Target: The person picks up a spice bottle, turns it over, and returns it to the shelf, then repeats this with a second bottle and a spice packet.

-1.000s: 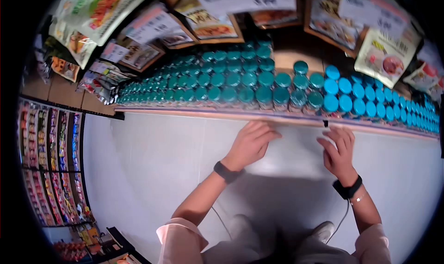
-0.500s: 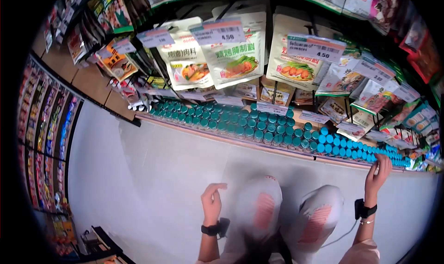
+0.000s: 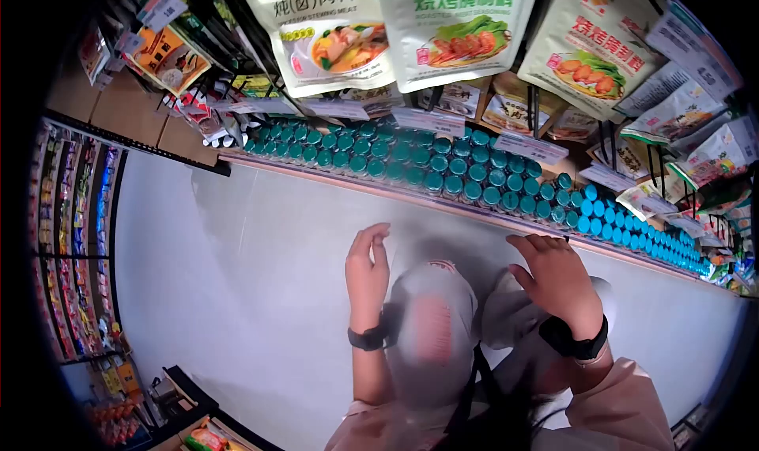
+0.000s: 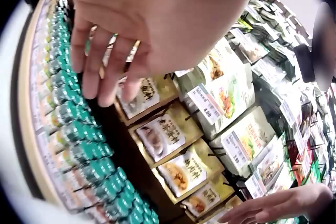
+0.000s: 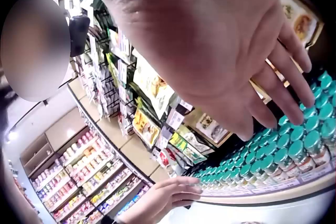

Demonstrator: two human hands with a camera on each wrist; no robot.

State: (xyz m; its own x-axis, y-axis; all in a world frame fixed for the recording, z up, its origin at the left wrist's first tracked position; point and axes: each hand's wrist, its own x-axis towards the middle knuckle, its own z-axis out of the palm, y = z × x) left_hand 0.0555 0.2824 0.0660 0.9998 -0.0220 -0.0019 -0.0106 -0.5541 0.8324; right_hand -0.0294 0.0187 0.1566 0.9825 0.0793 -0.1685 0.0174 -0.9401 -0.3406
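Note:
My left hand (image 3: 368, 273) hovers over the floor in front of the shelf, empty, its fingers loosely bent. To the right, above the knees, my right hand (image 3: 560, 281) reaches forward with spread fingers and holds nothing. Nearest to both hands are rows of small clear jars with dark teal lids (image 3: 437, 166) on the bottom shelf. Jars with brighter blue lids (image 3: 606, 222) continue the rows to the right. In the right wrist view, the right fingers overlap the teal-lidded jars (image 5: 283, 155). The left wrist view shows the left palm and slightly parted fingers (image 4: 93, 71).
Seasoning pouches (image 3: 455, 36) with price tags (image 3: 429, 121) hang above the jars. The shelf's front edge (image 3: 379, 188) runs across the view. Another stocked rack (image 3: 75, 245) stands at the left, on the pale floor (image 3: 253, 269). Both knees bend below the hands.
The right hand has come in from the far right toward the middle. My left hand is raised nearer the shelf than half a second ago. The head view has shifted, and the pouches appear larger.

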